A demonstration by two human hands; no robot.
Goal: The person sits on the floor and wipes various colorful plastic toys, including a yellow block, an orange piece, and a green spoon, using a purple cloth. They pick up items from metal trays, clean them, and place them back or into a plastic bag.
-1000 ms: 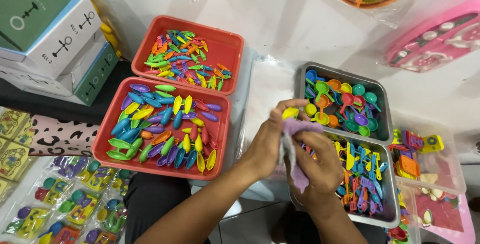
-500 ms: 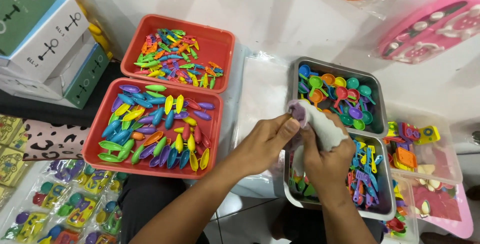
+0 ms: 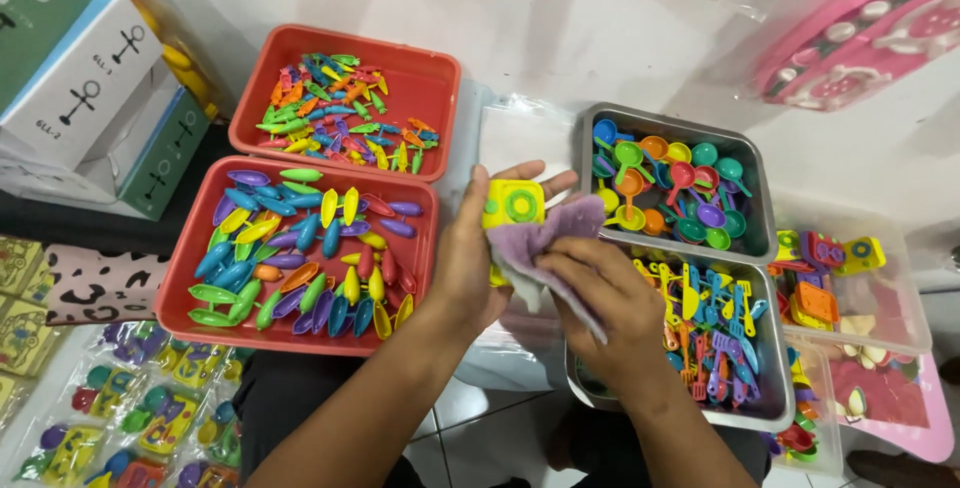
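- Left hand (image 3: 470, 263) closed around yellow toy block (image 3: 513, 204), held above the gap between red tray (image 3: 300, 333) and grey tray (image 3: 765, 413).
- Right hand (image 3: 610, 303) pinching purple cloth (image 3: 545, 243) against block (rubbing contact).
- Risk: loose grip, block dropping into a tray and scattering pieces.

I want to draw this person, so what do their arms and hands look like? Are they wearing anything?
Both arms are bare right down to the hands, with no sleeves showing. The left hand and the right hand wear no gloves, and I can see no rings, watch or bracelet. Both hands show their backs. Fingernails are too small to make out.
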